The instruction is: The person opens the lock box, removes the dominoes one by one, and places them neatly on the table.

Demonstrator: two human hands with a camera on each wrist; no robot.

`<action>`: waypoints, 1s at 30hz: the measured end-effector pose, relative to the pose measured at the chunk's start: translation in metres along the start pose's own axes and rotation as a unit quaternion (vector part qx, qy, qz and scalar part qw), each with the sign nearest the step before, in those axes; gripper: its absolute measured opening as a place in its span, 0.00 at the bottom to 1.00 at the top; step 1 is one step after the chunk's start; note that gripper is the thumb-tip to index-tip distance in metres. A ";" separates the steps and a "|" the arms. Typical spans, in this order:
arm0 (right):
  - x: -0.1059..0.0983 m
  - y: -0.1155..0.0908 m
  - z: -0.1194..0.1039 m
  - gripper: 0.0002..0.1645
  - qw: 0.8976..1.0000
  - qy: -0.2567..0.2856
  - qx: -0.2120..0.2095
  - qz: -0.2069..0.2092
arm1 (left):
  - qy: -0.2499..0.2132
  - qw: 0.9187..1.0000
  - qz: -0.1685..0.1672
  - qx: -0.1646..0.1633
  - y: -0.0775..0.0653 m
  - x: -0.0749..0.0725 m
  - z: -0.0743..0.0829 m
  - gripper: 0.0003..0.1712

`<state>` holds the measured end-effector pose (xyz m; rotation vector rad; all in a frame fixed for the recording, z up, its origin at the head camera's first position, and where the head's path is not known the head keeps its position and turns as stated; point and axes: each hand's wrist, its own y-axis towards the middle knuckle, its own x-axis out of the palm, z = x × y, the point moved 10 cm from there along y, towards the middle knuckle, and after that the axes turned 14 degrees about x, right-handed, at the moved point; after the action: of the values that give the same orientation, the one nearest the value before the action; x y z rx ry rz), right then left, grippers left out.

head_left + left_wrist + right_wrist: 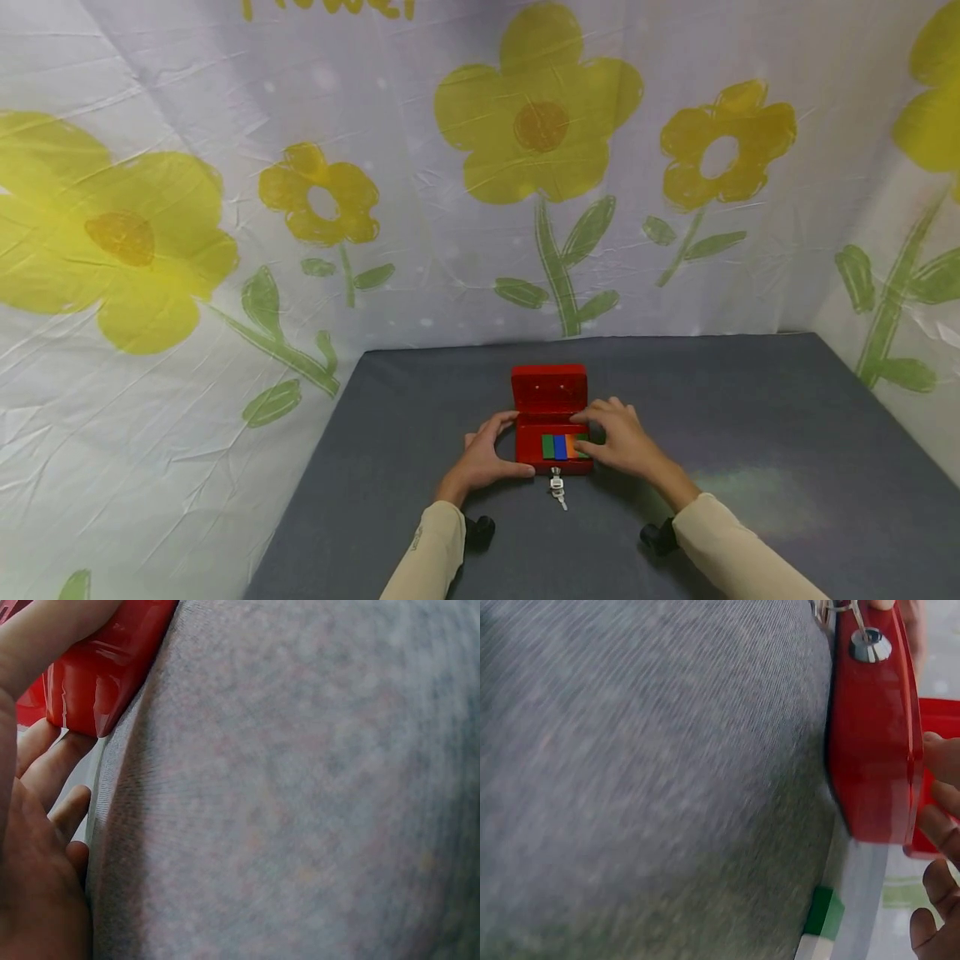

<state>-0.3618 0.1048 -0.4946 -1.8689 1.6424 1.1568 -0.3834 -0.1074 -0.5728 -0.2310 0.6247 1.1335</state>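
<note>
A red cash box (528,448) stands on the table with its lid (550,388) raised at the back. Inside lie several coloured blocks in a row, among them a green one (548,447), a blue one (560,447) and an orange one (572,444). My left hand (486,457) holds the box by its left side, thumb at the front corner and fingers toward the back. Over the box's right end is my right hand (619,437), thumb and index finger apart above the blocks. That hand partly covers another green block (582,437) at the row's right end.
Keys (557,487) hang from the lock (871,646) at the box's front. A green and white block (824,915) shows beyond the box's right end in the right wrist view. The grey table (420,383) meets a flower-printed cloth (450,275) behind.
</note>
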 end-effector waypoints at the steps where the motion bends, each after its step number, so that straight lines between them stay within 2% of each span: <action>1: 0.002 0.001 -0.001 0.22 1.000 -0.005 0.000 -0.003 | -0.001 1.000 0.000 -0.001 0.000 0.000 0.000 0.53; 10: 0.014 0.008 -0.018 0.23 0.999 -0.029 -0.003 -0.034 | -0.008 1.000 0.000 -0.006 -0.001 0.001 0.000 0.53; 17: 0.022 0.013 -0.027 0.23 0.998 -0.051 -0.016 -0.037 | -0.001 1.000 -0.001 -0.001 0.000 0.000 0.002 0.53; 30: 0.039 0.019 -0.033 0.23 0.994 -0.091 -0.007 -0.060 | 0.003 1.000 -0.002 0.002 0.001 0.000 0.002 0.53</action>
<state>-0.3709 0.0517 -0.5014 -1.7853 1.4080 1.2498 -0.3831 -0.1059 -0.5712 -0.2322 0.6311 1.1284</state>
